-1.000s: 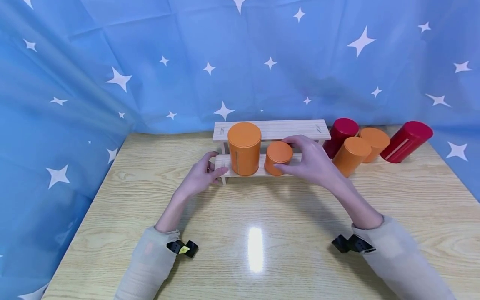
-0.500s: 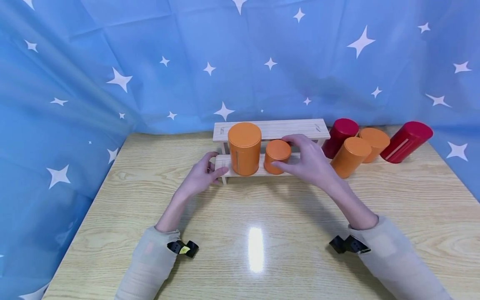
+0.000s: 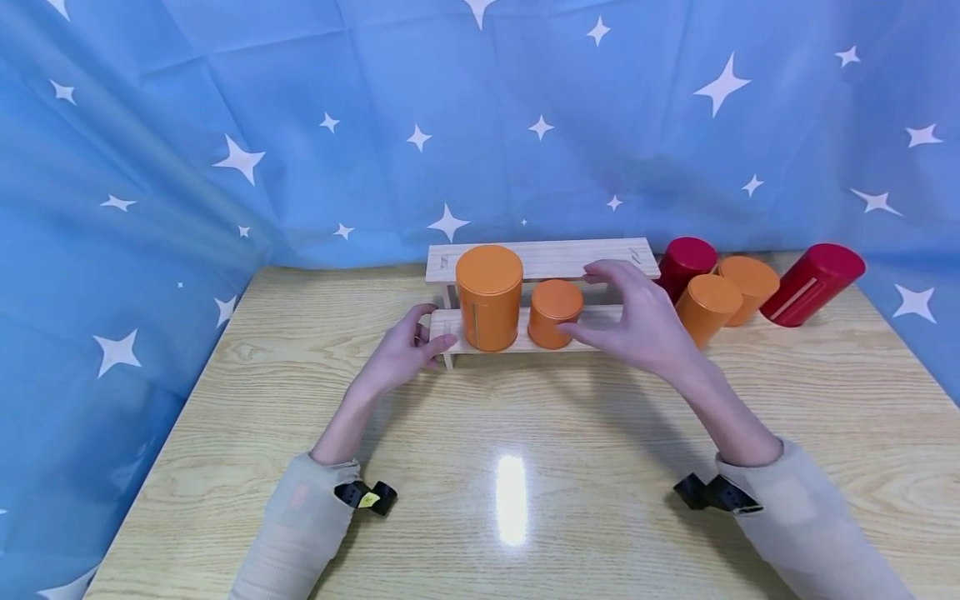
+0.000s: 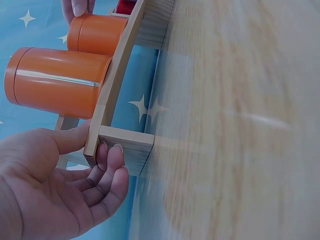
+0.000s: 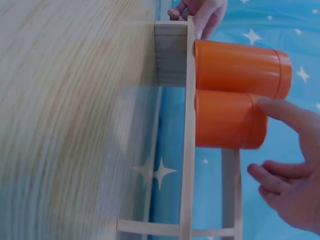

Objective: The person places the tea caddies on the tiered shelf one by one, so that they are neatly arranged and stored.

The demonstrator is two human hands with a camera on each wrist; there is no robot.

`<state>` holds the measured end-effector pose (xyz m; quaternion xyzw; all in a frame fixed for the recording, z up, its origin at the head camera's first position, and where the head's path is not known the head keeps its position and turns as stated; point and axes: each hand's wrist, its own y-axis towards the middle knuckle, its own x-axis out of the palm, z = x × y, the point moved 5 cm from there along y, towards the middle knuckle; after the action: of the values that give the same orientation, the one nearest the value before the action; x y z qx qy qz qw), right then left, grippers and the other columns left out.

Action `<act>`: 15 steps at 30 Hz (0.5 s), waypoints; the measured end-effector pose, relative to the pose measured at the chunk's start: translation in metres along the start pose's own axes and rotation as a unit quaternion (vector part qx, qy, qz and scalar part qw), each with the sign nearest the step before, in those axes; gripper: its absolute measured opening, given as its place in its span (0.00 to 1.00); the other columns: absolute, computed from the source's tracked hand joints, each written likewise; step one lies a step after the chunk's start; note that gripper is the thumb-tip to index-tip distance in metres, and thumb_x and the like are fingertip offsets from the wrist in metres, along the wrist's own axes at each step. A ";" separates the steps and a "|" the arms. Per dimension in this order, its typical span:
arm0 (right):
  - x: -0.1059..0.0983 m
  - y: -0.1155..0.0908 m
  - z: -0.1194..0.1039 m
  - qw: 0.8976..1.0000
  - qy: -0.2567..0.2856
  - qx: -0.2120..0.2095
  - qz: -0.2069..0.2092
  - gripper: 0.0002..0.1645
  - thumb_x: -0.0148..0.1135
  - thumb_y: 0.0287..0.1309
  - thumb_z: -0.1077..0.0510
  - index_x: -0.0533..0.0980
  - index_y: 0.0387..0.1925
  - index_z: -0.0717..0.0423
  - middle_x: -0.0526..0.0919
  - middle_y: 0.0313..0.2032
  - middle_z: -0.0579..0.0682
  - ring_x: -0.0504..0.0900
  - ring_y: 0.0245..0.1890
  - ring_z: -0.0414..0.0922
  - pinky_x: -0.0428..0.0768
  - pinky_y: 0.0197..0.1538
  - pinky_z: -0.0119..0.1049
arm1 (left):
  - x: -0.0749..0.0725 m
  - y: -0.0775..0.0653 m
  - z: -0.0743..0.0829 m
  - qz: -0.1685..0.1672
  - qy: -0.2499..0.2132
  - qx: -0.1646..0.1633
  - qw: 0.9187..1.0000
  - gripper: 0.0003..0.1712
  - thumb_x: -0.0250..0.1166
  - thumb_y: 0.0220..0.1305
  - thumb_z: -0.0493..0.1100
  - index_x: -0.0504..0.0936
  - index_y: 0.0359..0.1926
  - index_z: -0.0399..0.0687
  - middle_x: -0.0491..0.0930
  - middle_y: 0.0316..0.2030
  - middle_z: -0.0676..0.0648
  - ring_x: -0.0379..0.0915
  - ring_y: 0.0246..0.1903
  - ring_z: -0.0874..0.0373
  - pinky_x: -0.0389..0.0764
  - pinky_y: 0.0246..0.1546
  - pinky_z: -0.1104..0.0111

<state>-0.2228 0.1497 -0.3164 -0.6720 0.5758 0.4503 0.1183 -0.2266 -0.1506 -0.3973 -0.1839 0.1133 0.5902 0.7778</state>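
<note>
A two-step wooden rack [image 3: 555, 258] stands at the back of the table. On its lower step are a tall orange canister [image 3: 489, 304] and, just right of it, a short orange canister [image 3: 553, 321], both upright. My left hand [image 3: 403, 352] grips the lower step's left end; the left wrist view shows the thumb on top and the fingers curled underneath. Beside the short canister, my right hand [image 3: 643, 323] has its fingers spread away from it. In the right wrist view the thumb [image 5: 280, 111] is right at the short canister's lid edge.
Right of the rack, a red canister [image 3: 684, 260], two orange canisters [image 3: 705, 308] [image 3: 750, 279] and another red canister [image 3: 810, 285] lean or stand close together. A blue star-patterned curtain [image 3: 480, 125] hangs behind the wooden table [image 3: 450, 500].
My right hand slid the short canister slightly left, then loosened and drew back right, its fingers coming off the canister. My left hand has stayed on the rack's end.
</note>
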 end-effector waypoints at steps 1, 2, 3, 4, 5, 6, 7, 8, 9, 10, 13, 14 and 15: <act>-0.002 -0.001 0.001 1.000 0.000 0.000 0.001 0.44 0.83 0.45 0.50 0.73 0.61 0.62 0.79 0.56 0.57 0.76 0.56 0.56 0.78 0.56 0.59 | 0.000 0.000 0.000 0.000 0.001 -0.001 1.000 0.41 0.66 0.71 0.45 0.55 0.76 0.37 0.72 0.34 0.42 0.83 0.34 0.43 0.86 0.40 0.57; -0.004 -0.002 0.001 1.000 0.000 0.000 0.003 0.44 0.83 0.45 0.50 0.73 0.61 0.62 0.79 0.56 0.57 0.76 0.56 0.56 0.78 0.56 0.59 | 0.000 0.000 0.000 0.000 0.002 -0.001 1.000 0.41 0.66 0.71 0.45 0.55 0.76 0.37 0.72 0.34 0.42 0.83 0.34 0.43 0.86 0.40 0.57; -0.007 -0.003 0.002 1.000 0.000 0.001 0.004 0.44 0.83 0.46 0.50 0.73 0.61 0.62 0.79 0.56 0.57 0.76 0.56 0.56 0.78 0.56 0.59 | 0.000 0.000 0.000 0.000 0.002 -0.002 1.000 0.41 0.66 0.71 0.45 0.55 0.76 0.37 0.72 0.34 0.42 0.83 0.34 0.43 0.85 0.39 0.57; -0.009 -0.003 0.002 1.000 0.000 0.001 0.006 0.43 0.82 0.46 0.51 0.73 0.61 0.62 0.79 0.56 0.57 0.76 0.56 0.55 0.78 0.56 0.60 | 0.000 -0.001 0.000 0.000 0.003 -0.003 1.000 0.41 0.66 0.72 0.46 0.55 0.76 0.38 0.73 0.34 0.42 0.83 0.34 0.44 0.85 0.39 0.57; -0.011 -0.004 0.003 1.000 0.000 0.002 0.009 0.43 0.82 0.46 0.51 0.73 0.62 0.62 0.79 0.56 0.57 0.76 0.56 0.55 0.78 0.55 0.59 | 0.000 -0.001 0.000 0.000 0.002 -0.003 1.000 0.41 0.66 0.72 0.46 0.55 0.76 0.38 0.73 0.34 0.42 0.83 0.34 0.44 0.85 0.39 0.57; -0.014 -0.005 0.003 1.000 -0.002 0.002 0.012 0.43 0.82 0.46 0.51 0.73 0.62 0.62 0.79 0.56 0.57 0.76 0.55 0.55 0.78 0.53 0.59 | 0.000 -0.001 0.000 0.000 0.002 -0.004 1.000 0.41 0.66 0.72 0.46 0.55 0.76 0.38 0.73 0.34 0.42 0.83 0.34 0.44 0.85 0.39 0.57; -0.016 -0.006 0.004 1.000 -0.005 0.001 0.015 0.43 0.82 0.46 0.52 0.73 0.61 0.62 0.79 0.56 0.57 0.76 0.56 0.55 0.78 0.52 0.58 | 0.000 -0.001 0.001 -0.001 0.003 -0.004 1.000 0.41 0.66 0.72 0.46 0.55 0.76 0.38 0.73 0.34 0.41 0.83 0.34 0.44 0.85 0.38 0.57; -0.019 -0.006 0.005 1.000 -0.007 0.000 0.018 0.43 0.82 0.46 0.52 0.73 0.61 0.63 0.79 0.56 0.57 0.76 0.56 0.55 0.78 0.52 0.58 | 0.000 -0.001 0.001 -0.001 0.003 -0.004 1.000 0.41 0.66 0.72 0.46 0.55 0.76 0.38 0.73 0.34 0.41 0.83 0.34 0.44 0.85 0.39 0.57; -0.022 -0.007 0.007 1.000 -0.009 0.002 0.020 0.43 0.82 0.46 0.52 0.73 0.61 0.63 0.78 0.57 0.58 0.76 0.56 0.56 0.77 0.52 0.58 | -0.001 -0.001 0.001 0.000 0.002 -0.005 1.000 0.41 0.66 0.72 0.46 0.55 0.76 0.38 0.73 0.34 0.41 0.83 0.34 0.44 0.85 0.39 0.57; -0.024 -0.008 0.009 1.000 -0.009 0.005 0.022 0.43 0.82 0.45 0.52 0.73 0.61 0.63 0.78 0.57 0.58 0.75 0.56 0.56 0.77 0.52 0.58 | -0.001 -0.001 0.001 -0.001 0.002 -0.005 1.000 0.41 0.66 0.72 0.46 0.55 0.76 0.38 0.72 0.34 0.41 0.83 0.34 0.44 0.85 0.39 0.57; -0.033 -0.011 0.015 1.000 -0.012 0.011 0.026 0.44 0.82 0.45 0.52 0.73 0.61 0.63 0.77 0.57 0.59 0.74 0.57 0.58 0.74 0.54 0.60 | -0.001 0.000 0.000 0.000 0.003 -0.004 1.000 0.41 0.66 0.72 0.46 0.56 0.76 0.38 0.72 0.34 0.41 0.82 0.34 0.44 0.85 0.39 0.57; -0.035 -0.012 0.018 0.999 -0.015 0.012 0.028 0.44 0.82 0.44 0.53 0.73 0.61 0.63 0.77 0.57 0.59 0.74 0.56 0.58 0.74 0.54 0.59 | -0.001 0.000 0.000 -0.001 0.002 -0.003 1.000 0.41 0.66 0.72 0.46 0.56 0.76 0.38 0.72 0.34 0.41 0.82 0.34 0.44 0.86 0.39 0.58; -0.038 -0.013 0.020 0.999 -0.019 0.011 0.032 0.44 0.83 0.43 0.53 0.73 0.61 0.62 0.78 0.56 0.58 0.75 0.55 0.57 0.75 0.52 0.58 | -0.001 0.000 0.000 -0.001 0.001 -0.004 1.000 0.41 0.66 0.72 0.46 0.55 0.76 0.38 0.72 0.34 0.41 0.82 0.34 0.44 0.86 0.40 0.58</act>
<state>-0.2178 0.1929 -0.3044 -0.6432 0.5998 0.4601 0.1216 -0.2270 -0.1510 -0.3971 -0.1876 0.1118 0.5896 0.7776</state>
